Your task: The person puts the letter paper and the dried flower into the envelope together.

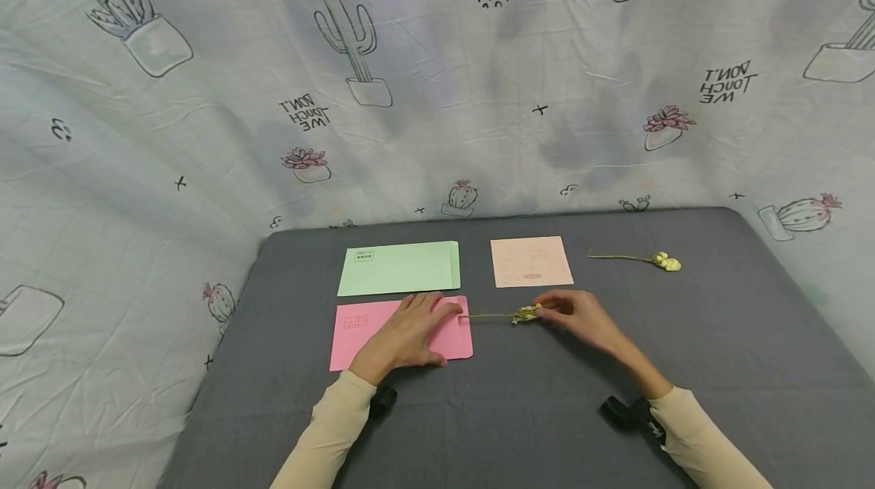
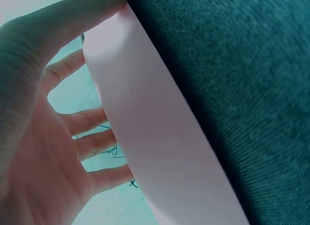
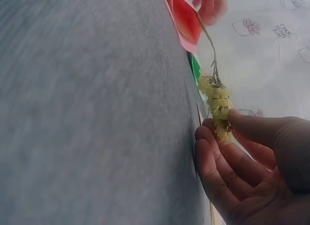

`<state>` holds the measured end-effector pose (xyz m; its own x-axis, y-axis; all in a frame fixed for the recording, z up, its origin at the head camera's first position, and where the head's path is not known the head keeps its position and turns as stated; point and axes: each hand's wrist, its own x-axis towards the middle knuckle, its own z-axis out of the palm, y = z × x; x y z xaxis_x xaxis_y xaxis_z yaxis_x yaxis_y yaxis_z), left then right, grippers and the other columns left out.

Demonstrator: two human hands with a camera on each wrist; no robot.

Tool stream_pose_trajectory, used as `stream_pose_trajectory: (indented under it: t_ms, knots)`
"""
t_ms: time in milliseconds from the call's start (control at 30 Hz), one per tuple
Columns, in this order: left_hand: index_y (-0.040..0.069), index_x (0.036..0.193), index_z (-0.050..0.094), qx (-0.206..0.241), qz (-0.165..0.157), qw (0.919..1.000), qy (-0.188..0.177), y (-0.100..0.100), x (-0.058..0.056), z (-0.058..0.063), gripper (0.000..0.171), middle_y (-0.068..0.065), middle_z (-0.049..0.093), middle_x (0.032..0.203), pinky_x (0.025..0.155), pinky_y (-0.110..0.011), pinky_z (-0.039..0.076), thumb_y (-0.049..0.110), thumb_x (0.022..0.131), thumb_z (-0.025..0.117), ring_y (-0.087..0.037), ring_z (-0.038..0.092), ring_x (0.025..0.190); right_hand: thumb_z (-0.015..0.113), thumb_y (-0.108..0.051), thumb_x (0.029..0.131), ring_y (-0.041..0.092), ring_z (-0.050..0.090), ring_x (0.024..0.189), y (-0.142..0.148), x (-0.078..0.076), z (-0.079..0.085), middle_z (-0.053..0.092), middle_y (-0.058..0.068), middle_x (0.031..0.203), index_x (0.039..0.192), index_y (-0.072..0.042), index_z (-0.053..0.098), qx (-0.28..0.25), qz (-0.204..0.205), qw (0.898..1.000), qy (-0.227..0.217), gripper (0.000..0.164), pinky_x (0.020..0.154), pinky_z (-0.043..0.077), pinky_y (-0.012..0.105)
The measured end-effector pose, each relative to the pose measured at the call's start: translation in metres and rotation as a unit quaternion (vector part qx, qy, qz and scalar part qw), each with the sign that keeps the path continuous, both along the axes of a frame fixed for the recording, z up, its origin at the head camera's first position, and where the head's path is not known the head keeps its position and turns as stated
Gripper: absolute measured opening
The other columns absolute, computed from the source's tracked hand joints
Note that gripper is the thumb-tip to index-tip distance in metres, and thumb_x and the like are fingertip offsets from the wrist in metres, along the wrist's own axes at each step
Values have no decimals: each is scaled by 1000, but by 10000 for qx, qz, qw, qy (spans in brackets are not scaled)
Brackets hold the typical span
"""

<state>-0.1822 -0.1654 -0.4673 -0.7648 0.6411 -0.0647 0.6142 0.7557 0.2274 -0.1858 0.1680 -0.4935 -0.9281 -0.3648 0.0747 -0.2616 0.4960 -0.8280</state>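
A pink envelope (image 1: 403,341) lies near the table's left middle, its right end bulging, with the red inside showing in the right wrist view. My left hand (image 1: 410,329) is over it, holding it between the thumb and the spread fingers. My right hand (image 1: 577,318) pinches a dried yellow flower (image 3: 220,101) by its head, between thumb and fingertips. The flower's thin stem (image 1: 488,315) points left, its tip at the envelope's open end. How far the tip reaches inside cannot be told. The left wrist view shows the envelope's pale side (image 2: 155,109) bowed.
Behind the pink envelope lies a green envelope (image 1: 399,270). A peach-coloured envelope (image 1: 532,263) is to its right. Another dried yellow flower (image 1: 664,262) rests farther right on the grey tablecloth (image 1: 547,428). A cactus-patterned cloth (image 1: 437,94) hangs behind the table.
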Motion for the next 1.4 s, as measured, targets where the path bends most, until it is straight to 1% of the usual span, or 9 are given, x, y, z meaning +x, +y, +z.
stream_pose_trajectory:
  t_ms: [167,333,467,600,700,800,967,1233,1400]
  knots:
    - [27,141,46,12,-66,9999,91,0,0,0,84,-11,46,140,112,-52,29,43,69,86,-28,41,131,67,-16,94,14,68,75,-5,-3,1,73,10,93,112,0,68,-243,30,9991,-349,25,58,52,27]
    - [26,140,46,31,-96,9999,99,0,1,0,84,-11,46,140,112,-52,29,44,69,86,-29,41,131,66,-17,95,18,68,74,-12,-6,1,72,11,88,108,3,67,-425,-57,9965,-717,24,61,54,28]
    - [26,140,46,17,-103,9999,113,1,0,0,83,-10,47,138,112,-51,30,44,69,86,-28,41,130,64,-16,96,21,69,77,-18,-8,2,72,13,89,108,6,66,-582,-122,9938,-941,26,65,57,30]
    - [29,138,46,3,-101,9999,105,1,-1,0,81,-8,47,137,112,-50,30,43,69,87,-26,41,130,63,-14,96,23,69,77,-24,-8,3,72,17,91,109,8,66,-667,-174,9928,-981,26,66,57,30]
    - [29,138,46,9,-118,9999,109,1,-1,-1,81,-6,47,136,112,-50,30,43,69,87,-25,41,130,64,-13,96,22,68,75,-30,-9,4,72,17,89,107,8,67,-598,-250,9933,-952,25,65,57,30]
    - [29,139,46,9,-105,9999,79,0,-1,-1,82,-7,47,136,112,-51,30,43,69,87,-26,41,130,64,-12,96,20,67,73,-36,-9,5,72,16,87,106,9,68,-542,-278,9938,-925,24,64,57,29]
    - [28,140,45,-15,-46,10000,2,1,-1,-1,84,-9,46,139,112,-52,29,44,69,86,-27,40,132,65,-12,94,23,67,73,-46,-8,8,71,19,86,103,9,68,-605,-340,9931,-946,23,64,57,32]
    - [27,140,46,14,-58,10000,26,1,-1,-1,84,-10,46,140,112,-53,29,44,69,87,-28,40,132,69,-15,92,19,67,70,-59,-6,9,72,14,82,98,5,71,-461,-675,9915,-1012,21,63,57,32]
    - [27,141,45,1,-14,10000,-27,2,-1,0,85,-11,46,141,113,-53,28,44,69,87,-28,40,133,69,-14,92,20,67,70,-64,-6,10,72,16,83,98,6,72,-564,-722,9900,-1077,21,63,57,33]
